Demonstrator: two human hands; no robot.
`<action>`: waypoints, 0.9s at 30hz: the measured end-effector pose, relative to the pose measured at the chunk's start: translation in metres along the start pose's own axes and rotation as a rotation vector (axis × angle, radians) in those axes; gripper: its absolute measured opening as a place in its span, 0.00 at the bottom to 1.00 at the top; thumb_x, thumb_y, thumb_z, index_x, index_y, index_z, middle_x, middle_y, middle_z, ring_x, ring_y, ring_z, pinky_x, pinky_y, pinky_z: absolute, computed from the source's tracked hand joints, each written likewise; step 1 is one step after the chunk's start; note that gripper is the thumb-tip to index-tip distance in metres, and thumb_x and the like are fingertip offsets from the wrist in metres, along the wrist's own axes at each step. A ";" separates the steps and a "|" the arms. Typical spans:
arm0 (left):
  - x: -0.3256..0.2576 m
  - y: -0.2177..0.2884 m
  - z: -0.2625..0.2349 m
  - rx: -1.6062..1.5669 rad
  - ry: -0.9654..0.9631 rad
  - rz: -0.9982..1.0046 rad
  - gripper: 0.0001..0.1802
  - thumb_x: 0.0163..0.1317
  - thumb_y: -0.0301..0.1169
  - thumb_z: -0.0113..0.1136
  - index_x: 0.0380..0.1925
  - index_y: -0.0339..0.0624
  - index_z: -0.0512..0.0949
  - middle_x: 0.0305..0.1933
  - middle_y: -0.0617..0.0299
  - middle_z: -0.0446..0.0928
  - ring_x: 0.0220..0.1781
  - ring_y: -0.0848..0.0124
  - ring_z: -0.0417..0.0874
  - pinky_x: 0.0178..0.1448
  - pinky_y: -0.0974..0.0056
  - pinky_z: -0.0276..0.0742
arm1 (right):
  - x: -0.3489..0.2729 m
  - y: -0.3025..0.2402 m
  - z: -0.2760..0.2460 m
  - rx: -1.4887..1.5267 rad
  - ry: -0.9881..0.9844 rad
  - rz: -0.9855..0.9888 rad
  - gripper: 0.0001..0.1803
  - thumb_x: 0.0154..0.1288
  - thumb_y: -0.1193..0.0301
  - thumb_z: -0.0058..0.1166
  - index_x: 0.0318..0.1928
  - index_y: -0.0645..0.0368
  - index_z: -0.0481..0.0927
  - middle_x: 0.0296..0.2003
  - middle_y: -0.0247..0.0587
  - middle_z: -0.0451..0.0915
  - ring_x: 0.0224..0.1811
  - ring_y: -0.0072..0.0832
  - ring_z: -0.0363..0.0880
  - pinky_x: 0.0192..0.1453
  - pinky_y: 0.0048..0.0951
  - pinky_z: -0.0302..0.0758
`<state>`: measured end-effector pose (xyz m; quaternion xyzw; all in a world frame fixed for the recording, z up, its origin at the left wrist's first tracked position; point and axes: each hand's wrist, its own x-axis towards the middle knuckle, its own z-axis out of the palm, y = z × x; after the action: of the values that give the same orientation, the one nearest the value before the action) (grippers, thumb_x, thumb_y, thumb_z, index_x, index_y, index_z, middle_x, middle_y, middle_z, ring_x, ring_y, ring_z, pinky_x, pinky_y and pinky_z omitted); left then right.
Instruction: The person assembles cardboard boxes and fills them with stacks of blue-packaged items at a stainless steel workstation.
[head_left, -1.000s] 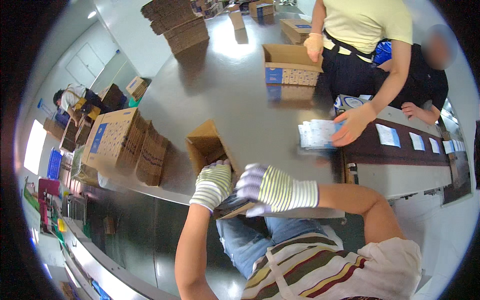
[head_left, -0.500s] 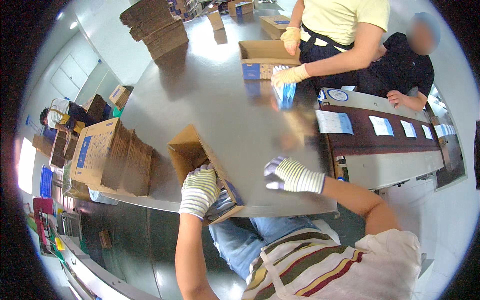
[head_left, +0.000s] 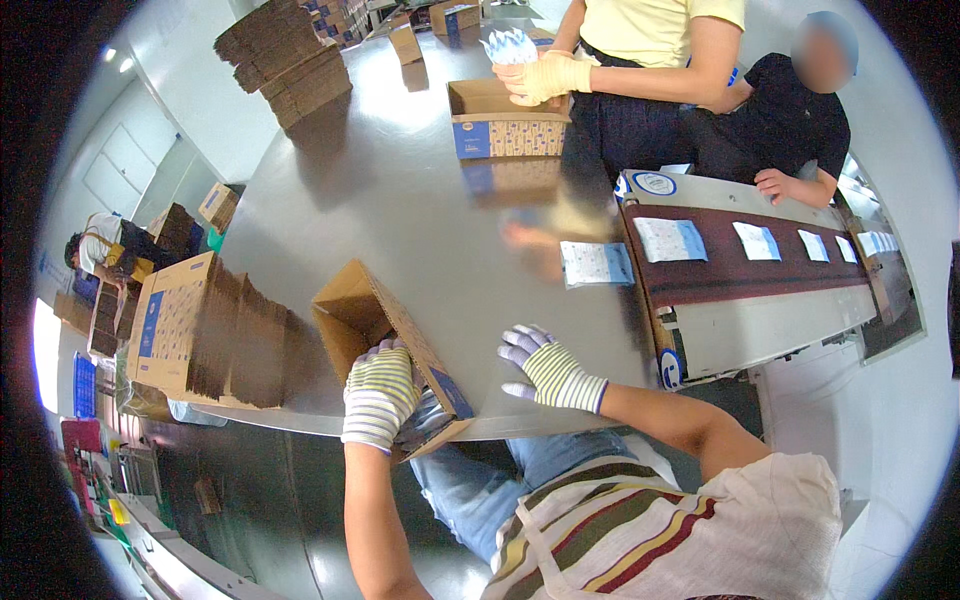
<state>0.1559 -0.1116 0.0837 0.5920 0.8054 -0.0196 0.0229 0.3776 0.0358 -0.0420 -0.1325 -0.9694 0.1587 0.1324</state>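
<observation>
My left hand point(head_left: 378, 392), in a striped glove, grips the side of a brown cardboard box point(head_left: 375, 322) tipped on its side at the near edge of the steel table point(head_left: 400, 210). Over the table to the right of the box hovers my gloved right hand point(head_left: 545, 365), fingers spread and holding nothing. A flat white-and-blue packet point(head_left: 596, 263) lies on the table beyond my right hand, beside a conveyor belt point(head_left: 760, 275).
Several more packets ride the belt at right. Across the table, a person in a yellow top holds packets point(head_left: 510, 45) above an open box point(head_left: 505, 120). A second person sits by the belt. Flattened cartons point(head_left: 215, 335) are stacked at left, more point(head_left: 285, 65) at the far end.
My right hand has let go of the box and moved right, opening over the table. The person opposite carried packets from the belt up to the far box.
</observation>
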 end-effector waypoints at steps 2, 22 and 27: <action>-0.001 0.000 -0.002 -0.010 0.007 0.001 0.24 0.54 0.39 0.58 0.48 0.36 0.72 0.49 0.49 0.76 0.51 0.54 0.77 0.55 0.54 0.72 | 0.000 0.000 0.001 0.000 0.010 -0.003 0.34 0.62 0.49 0.48 0.58 0.62 0.69 0.61 0.55 0.65 0.66 0.49 0.58 0.71 0.49 0.52; 0.002 0.002 -0.003 -0.033 0.033 -0.007 0.18 0.52 0.38 0.59 0.40 0.38 0.78 0.44 0.47 0.77 0.46 0.51 0.78 0.52 0.54 0.74 | 0.002 -0.001 0.002 -0.006 0.038 0.004 0.31 0.62 0.50 0.49 0.56 0.61 0.70 0.59 0.53 0.66 0.66 0.48 0.60 0.71 0.48 0.53; 0.000 0.002 -0.005 -0.010 0.028 0.003 0.17 0.53 0.38 0.60 0.39 0.38 0.78 0.44 0.47 0.77 0.46 0.51 0.79 0.51 0.54 0.74 | 0.002 -0.002 -0.001 -0.003 0.047 0.003 0.31 0.62 0.50 0.48 0.56 0.61 0.70 0.59 0.53 0.66 0.66 0.48 0.60 0.71 0.48 0.53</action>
<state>0.1574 -0.1110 0.0884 0.5933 0.8048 -0.0071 0.0144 0.3757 0.0345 -0.0396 -0.1379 -0.9661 0.1542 0.1547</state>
